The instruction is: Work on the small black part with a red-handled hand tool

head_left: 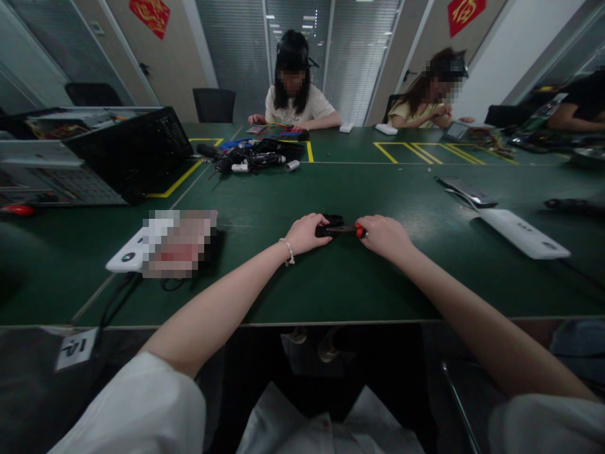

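My left hand (pixel 306 233) and my right hand (pixel 385 236) meet over the middle of the green table (pixel 331 284). Between them lies a screwdriver (pixel 341 231) with a black and red handle. My right hand is closed around the red end of it. My left hand is closed on the black end and on a small dark part (pixel 333 220) just behind it, which I cannot make out. A bead bracelet (pixel 288 251) sits on my left wrist.
A white power strip (pixel 130 252) lies at the left, another white strip (pixel 522 233) at the right. A black computer case (pixel 132 151) stands far left. Dark tools (pixel 250 157) are piled in the middle distance. Two people sit across the table, a third at far right.
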